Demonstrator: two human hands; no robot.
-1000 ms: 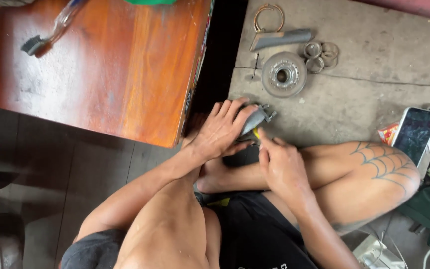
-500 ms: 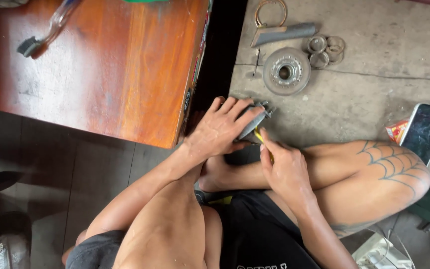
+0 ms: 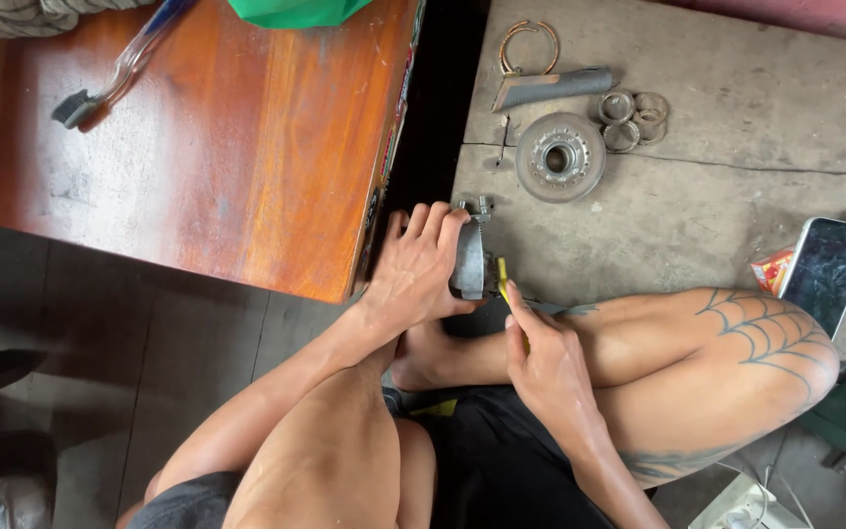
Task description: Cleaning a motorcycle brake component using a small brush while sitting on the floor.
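Our count of the floor and table

We see two hands, left (image 3: 421, 274) and right (image 3: 545, 358), one grey part (image 3: 469, 263), one yellow tool (image 3: 503, 279), one disc (image 3: 560, 157), three small rings (image 3: 634, 118), one wire ring (image 3: 529, 47), one phone (image 3: 827, 274), one brush (image 3: 119, 73), one table (image 3: 208, 147).
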